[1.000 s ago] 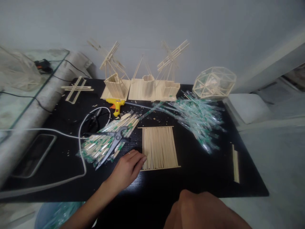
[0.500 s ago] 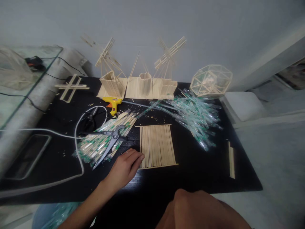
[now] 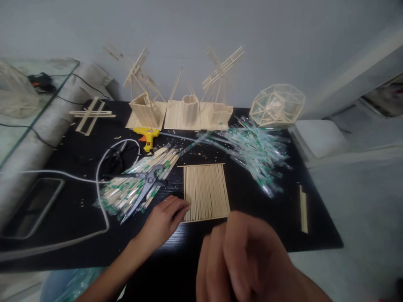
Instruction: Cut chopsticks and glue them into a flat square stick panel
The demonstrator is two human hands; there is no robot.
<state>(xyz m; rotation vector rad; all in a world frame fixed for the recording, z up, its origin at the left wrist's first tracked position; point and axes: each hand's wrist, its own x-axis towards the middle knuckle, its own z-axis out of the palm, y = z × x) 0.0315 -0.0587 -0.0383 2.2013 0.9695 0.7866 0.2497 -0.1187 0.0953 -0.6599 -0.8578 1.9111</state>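
Wooden stick panel [image 3: 206, 193], laid on black table [image 3: 273, 209], is touched at its left edge by the left hand [image 3: 165, 216], grip together, while that of the curled right hand [image 3: 245, 260] cannot be told.

Pale, flat, roughly square panel of thin wooden sticks [image 3: 206, 191] lay flat on the black tabletop [image 3: 273, 209], near its middle. Sticks sat side by side, running front to back, narrow dark gaps between some. One thin crosswise stick [image 3: 201, 165] edged the far end, overhanging left; another [image 3: 204, 219] edged the near end. Near right corner was partly hidden.
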